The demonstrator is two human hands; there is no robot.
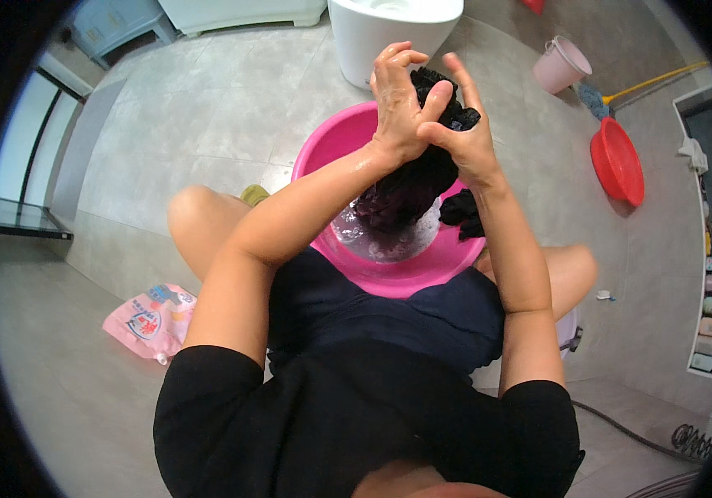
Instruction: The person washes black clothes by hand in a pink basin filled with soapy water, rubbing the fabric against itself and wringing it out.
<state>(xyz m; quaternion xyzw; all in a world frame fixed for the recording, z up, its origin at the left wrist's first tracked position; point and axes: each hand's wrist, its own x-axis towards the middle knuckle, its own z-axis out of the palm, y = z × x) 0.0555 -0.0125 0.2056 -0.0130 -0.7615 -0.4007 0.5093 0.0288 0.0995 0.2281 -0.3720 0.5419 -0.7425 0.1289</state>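
Note:
A dark, wet piece of clothing (410, 187) is lifted between my hands, its lower part hanging into a pink basin (406, 280) between my knees. My left hand (400, 106) grips the upper bunch from the left, with wet skin and bent fingers. From the other side my right hand (468, 141) holds the same bunch, forefinger pointing up. Both thumbs meet across the cloth. Sudsy water (389, 242) lies in the basin under it. Another dark cloth piece (461, 214) rests at the basin's right side, below my right hand.
A white toilet (385, 41) stands just beyond the basin. On the floor at left lies a pink detergent pouch (155, 322). A pink bucket (561, 65), a mop (595, 100) and a red basin (619, 162) are at the far right. Bottles fill a wall niche (711, 324).

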